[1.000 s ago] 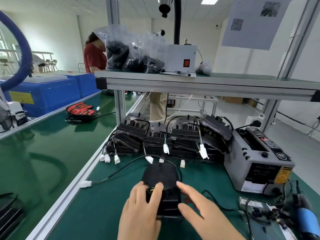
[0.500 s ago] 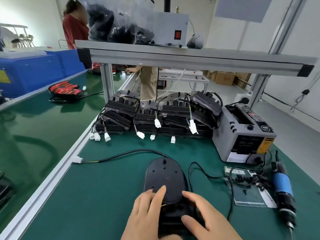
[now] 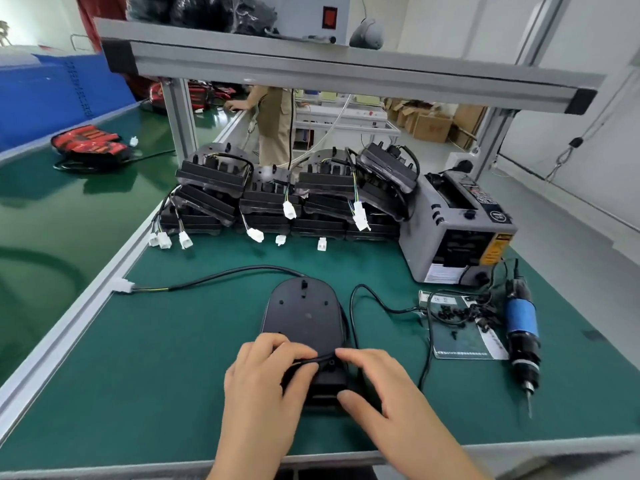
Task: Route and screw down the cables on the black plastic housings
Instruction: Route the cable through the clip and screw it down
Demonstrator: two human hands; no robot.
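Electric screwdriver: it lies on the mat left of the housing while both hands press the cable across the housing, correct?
Not quite. The head view shows the electric screwdriver lying to the right of the housing, untouched. The rest holds: the left hand and right hand press the cable across the housing.

No legible text: print on the grey tape dispenser (image 3: 453, 233) too blurred.
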